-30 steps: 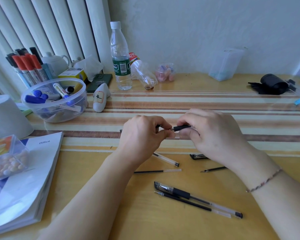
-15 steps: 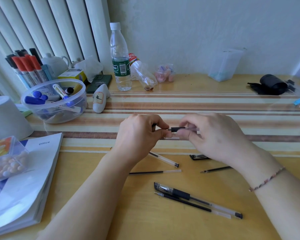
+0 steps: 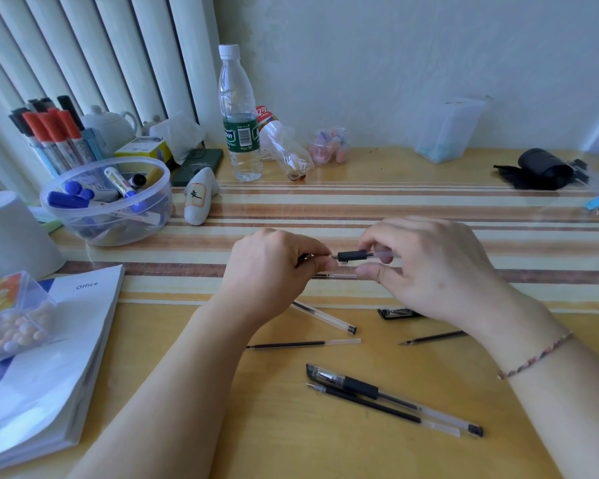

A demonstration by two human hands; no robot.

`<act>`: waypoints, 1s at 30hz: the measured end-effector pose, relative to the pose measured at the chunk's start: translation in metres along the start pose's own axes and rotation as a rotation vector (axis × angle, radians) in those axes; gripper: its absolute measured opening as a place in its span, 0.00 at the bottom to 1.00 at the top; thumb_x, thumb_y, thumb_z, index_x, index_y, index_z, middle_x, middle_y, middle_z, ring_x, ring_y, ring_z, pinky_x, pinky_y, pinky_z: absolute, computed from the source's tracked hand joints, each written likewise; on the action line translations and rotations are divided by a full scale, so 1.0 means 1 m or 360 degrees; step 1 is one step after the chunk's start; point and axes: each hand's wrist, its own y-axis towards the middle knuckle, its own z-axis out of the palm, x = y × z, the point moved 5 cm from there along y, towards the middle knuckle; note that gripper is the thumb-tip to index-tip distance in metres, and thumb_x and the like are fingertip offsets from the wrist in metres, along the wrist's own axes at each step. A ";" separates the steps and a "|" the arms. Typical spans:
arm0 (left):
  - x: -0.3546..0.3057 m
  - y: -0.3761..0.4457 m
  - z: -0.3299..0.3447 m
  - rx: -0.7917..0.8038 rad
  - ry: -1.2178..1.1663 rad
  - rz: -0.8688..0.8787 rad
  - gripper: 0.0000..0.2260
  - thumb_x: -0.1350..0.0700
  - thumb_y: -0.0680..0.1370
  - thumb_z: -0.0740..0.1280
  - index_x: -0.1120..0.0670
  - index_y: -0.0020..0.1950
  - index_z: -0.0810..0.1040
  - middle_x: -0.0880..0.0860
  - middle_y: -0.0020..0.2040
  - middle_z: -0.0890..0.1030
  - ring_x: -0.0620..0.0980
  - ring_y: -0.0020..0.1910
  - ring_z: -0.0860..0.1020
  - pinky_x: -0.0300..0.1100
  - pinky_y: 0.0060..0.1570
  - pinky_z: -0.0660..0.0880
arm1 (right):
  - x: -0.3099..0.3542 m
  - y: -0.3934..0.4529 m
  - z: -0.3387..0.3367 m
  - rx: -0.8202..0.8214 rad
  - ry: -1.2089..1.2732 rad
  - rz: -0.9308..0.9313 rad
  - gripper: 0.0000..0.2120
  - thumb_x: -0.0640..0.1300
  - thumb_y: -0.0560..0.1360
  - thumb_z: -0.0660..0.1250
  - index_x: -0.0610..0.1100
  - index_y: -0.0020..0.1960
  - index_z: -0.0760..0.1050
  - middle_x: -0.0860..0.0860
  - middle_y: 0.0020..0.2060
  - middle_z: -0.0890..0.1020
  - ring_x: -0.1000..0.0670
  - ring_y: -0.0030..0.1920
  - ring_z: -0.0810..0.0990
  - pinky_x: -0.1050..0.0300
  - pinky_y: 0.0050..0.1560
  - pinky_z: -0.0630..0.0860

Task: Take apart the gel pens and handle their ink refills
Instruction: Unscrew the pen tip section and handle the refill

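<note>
Both hands work above the striped mat (image 3: pixel 429 202) on a glossy wooden desk (image 3: pixel 291 444). The left hand (image 3: pixel 270 271) has its fingers curled, and the thumb and forefinger pinch the tip end of a gel pen (image 3: pixel 353 255). The right hand (image 3: pixel 429 267) pinches the same pen between thumb and fingers at its clear plastic barrel, just right of the black ribbed rubber grip. The pen is held level, clear of the desk. A second thin clear tube (image 3: pixel 336 276) shows just below it between the two hands; which hand holds it cannot be told. On the desk lie one complete pen (image 3: pixel 395 395) with cap, black grip and transparent barrel; three slim refills, one (image 3: pixel 377 406) touching that pen, one (image 3: pixel 305 344) near the left wrist, one (image 3: pixel 433 337) partly under the right wrist; one empty clear barrel (image 3: pixel 325 318) with a black end plug; and one black cap (image 3: pixel 395 312). Further back stand one clear round plastic tub (image 3: pixel 108 202) of markers, one upright clear water bottle (image 3: pixel 239 115) with a green label, one crumpled bottle (image 3: pixel 284 146) on its side, and one soft-cover book (image 3: pixel 49 357) at left marked "Office".
</note>
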 end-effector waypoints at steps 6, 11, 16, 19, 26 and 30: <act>-0.003 -0.001 0.005 -0.0031 0.0166 0.0202 0.08 0.42 0.72 0.70 0.43 0.41 0.85 0.45 0.26 0.78 0.47 0.26 0.72 0.38 0.26 0.67 | 0.001 0.000 0.006 0.0055 -0.0120 -0.0004 0.07 0.52 0.73 0.67 0.53 0.39 0.81 0.58 0.23 0.75 0.50 0.26 0.74 0.63 0.26 0.63; -0.004 -0.001 0.002 -0.0074 -0.0120 0.0042 0.05 0.46 0.75 0.69 0.45 0.47 0.82 0.45 0.24 0.67 0.42 0.25 0.69 0.38 0.29 0.64 | -0.005 -0.001 0.004 -0.0050 -0.0101 0.0074 0.11 0.53 0.75 0.60 0.53 0.40 0.79 0.58 0.24 0.72 0.50 0.27 0.69 0.61 0.26 0.62; 0.000 -0.001 0.013 0.0326 -0.0637 -0.0117 0.18 0.63 0.81 0.54 0.50 0.69 0.65 0.48 0.42 0.73 0.44 0.40 0.72 0.37 0.42 0.70 | -0.017 -0.001 -0.002 -0.0169 -0.0058 0.0157 0.04 0.51 0.73 0.69 0.52 0.45 0.79 0.59 0.37 0.81 0.50 0.41 0.77 0.57 0.33 0.71; 0.001 -0.002 0.014 0.0327 -0.0537 -0.0030 0.21 0.66 0.81 0.52 0.48 0.72 0.63 0.45 0.46 0.75 0.49 0.46 0.74 0.39 0.45 0.70 | -0.020 0.000 -0.001 -0.0187 -0.0021 0.0158 0.03 0.49 0.72 0.71 0.51 0.45 0.79 0.58 0.38 0.81 0.49 0.42 0.77 0.58 0.35 0.66; -0.002 -0.002 0.016 0.0410 -0.0511 0.0034 0.20 0.65 0.82 0.55 0.50 0.72 0.66 0.42 0.49 0.79 0.40 0.50 0.75 0.27 0.47 0.69 | -0.016 0.000 0.000 -0.0197 0.0007 0.0132 0.05 0.49 0.72 0.70 0.50 0.47 0.80 0.56 0.39 0.82 0.49 0.43 0.77 0.56 0.37 0.70; -0.006 -0.003 0.016 0.0441 -0.0521 0.0087 0.19 0.65 0.82 0.55 0.51 0.71 0.69 0.43 0.50 0.80 0.37 0.52 0.75 0.33 0.54 0.72 | -0.013 0.001 0.000 -0.0187 -0.0037 0.0061 0.06 0.49 0.72 0.71 0.49 0.47 0.80 0.56 0.38 0.82 0.47 0.42 0.77 0.56 0.37 0.68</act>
